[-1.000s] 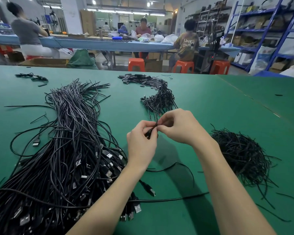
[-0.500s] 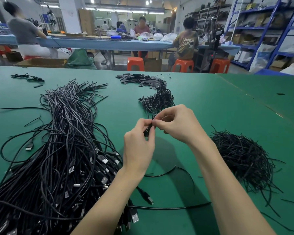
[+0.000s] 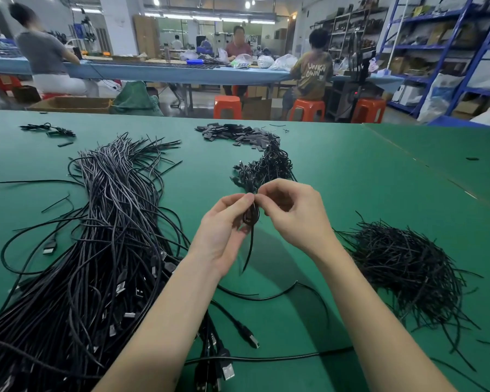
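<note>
Your table (image 3: 351, 193) is a flat, even green with no pattern. Above its middle, the looped cable (image 3: 251, 217) is plain black. On the table's left, the cable heap (image 3: 96, 250) is black too. Some of its strands catch a greyish sheen, and it is dotted with silver plug ends (image 3: 228, 372). On the table's right, the tangle of ties (image 3: 402, 267) is matt black. Toward the table's far edge, the small bundle (image 3: 266, 168) is black and the flat pieces (image 3: 232, 134) are dark grey. Beyond the table you see orange stools (image 3: 227, 106), a pale blue bench (image 3: 167, 72) and deep blue shelving (image 3: 425, 47).
</note>
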Tool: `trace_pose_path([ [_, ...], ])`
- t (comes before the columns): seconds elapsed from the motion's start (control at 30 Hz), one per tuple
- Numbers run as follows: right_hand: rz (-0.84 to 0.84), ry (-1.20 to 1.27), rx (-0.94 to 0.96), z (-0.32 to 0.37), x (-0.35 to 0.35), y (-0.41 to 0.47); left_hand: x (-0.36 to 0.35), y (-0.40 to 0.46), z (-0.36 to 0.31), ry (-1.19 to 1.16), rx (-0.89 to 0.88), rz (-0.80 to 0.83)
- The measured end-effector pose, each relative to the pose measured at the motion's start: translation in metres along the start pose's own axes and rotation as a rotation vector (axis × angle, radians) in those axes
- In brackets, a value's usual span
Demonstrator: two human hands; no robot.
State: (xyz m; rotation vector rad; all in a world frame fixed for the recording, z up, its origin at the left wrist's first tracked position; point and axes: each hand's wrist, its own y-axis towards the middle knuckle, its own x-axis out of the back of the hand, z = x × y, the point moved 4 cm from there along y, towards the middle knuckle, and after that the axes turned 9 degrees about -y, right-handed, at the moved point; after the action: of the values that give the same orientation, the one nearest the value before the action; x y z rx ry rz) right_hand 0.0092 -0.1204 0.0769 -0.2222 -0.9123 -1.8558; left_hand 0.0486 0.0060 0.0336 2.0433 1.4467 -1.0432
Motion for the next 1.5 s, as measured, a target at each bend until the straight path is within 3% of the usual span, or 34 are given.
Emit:
trace_pose_path([
  [0.07, 0.065, 0.367, -0.330, -0.010, -0.004, 0.000, -0.001, -0.001, -0.004, 0.148, -0.147, 0.035],
  [0.17, 0.282, 1.257, -0.947, -0.019, -0.017, -0.013, -0.004, -0.006, -0.013, 0.467, -0.389, 0.130],
  [0.2, 0.315, 1.381, -1.029, -0.020, -0.019, -0.018, -0.005, -0.007, -0.014, 0.548, -0.420, 0.147],
  [0.23, 0.356, 1.370, -1.034, -0.021, -0.019, -0.020, -0.004, -0.007, -0.013, 0.581, -0.406, 0.142],
  [0.27, 0.387, 1.181, -0.959, -0.024, -0.017, -0.020, -0.003, -0.007, -0.011, 0.558, -0.347, 0.117],
  [0.4, 0.120, 0.062, -0.218, -0.023, 0.015, -0.001, 0.003, -0.004, -0.005, 0.162, 0.018, -0.032],
  [0.47, 0.098, -0.204, 0.122, -0.011, 0.021, 0.000, 0.004, -0.003, -0.004, 0.064, 0.127, -0.067],
  [0.5, 0.126, -0.248, 0.206, -0.008, 0.019, -0.002, 0.005, -0.004, -0.004, 0.043, 0.167, -0.077],
  [0.73, 0.057, -0.268, 0.344, -0.001, 0.017, -0.007, -0.001, -0.010, -0.002, 0.010, 0.277, 0.017],
  [0.93, 0.070, -0.161, 0.306, 0.001, 0.014, -0.008, 0.004, -0.007, 0.000, 0.040, 0.274, 0.024],
  [1.03, 0.121, 0.110, 0.009, -0.003, 0.007, -0.006, 0.001, -0.006, -0.002, 0.088, 0.175, 0.092],
  [1.13, 0.349, 0.886, -0.723, -0.012, -0.008, -0.013, -0.002, -0.004, -0.006, 0.183, -0.003, 0.123],
  [1.17, 0.380, 1.061, -0.878, -0.013, -0.010, -0.017, -0.002, -0.004, -0.007, 0.214, -0.038, 0.123],
  [1.2, 0.404, 1.102, -0.914, -0.013, -0.011, -0.018, -0.001, -0.004, -0.008, 0.237, -0.047, 0.120],
  [1.27, 0.417, 0.794, -0.724, -0.018, -0.009, -0.014, 0.001, -0.003, -0.006, 0.238, -0.007, 0.098],
  [1.37, 0.252, 0.219, -0.224, -0.012, 0.003, -0.008, 0.009, 0.000, -0.004, 0.221, 0.067, 0.000],
  [1.43, 0.174, -0.011, 0.041, -0.008, 0.008, -0.007, 0.012, 0.001, -0.002, 0.213, 0.100, -0.030],
  [1.5, 0.143, -0.125, 0.180, -0.006, 0.009, -0.009, 0.012, 0.000, -0.001, 0.204, 0.126, -0.021],
])
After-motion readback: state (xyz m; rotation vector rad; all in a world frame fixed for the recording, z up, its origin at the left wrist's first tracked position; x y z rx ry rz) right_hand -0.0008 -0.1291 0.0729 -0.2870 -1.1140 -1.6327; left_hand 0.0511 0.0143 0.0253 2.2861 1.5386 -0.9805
